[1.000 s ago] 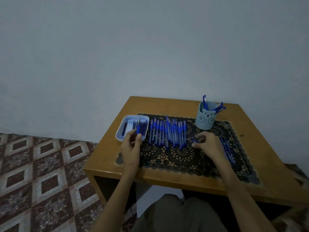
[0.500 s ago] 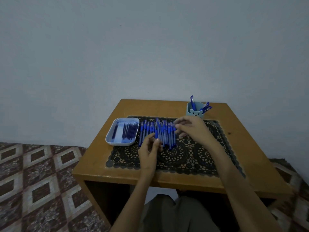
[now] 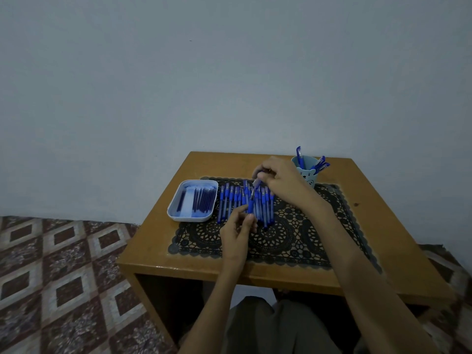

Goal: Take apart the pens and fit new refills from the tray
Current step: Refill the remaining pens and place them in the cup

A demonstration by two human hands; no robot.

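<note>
Pen (image 3: 251,204) is pinched at both ends, I see, left grip (image 3: 236,231) on its blue lower section and right grip (image 3: 281,180) on its top, held tilted over the row of pens (image 3: 229,200) lying just right of the tray (image 3: 189,218) of refills (image 3: 201,203).

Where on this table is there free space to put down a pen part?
Free: the bare wood of the table right of the mat; the wood in front of the tray; the mat's near part, between the two forearms. Crowded: from the tray across the row of pens, where left hand and right hand grip one pen.
</note>
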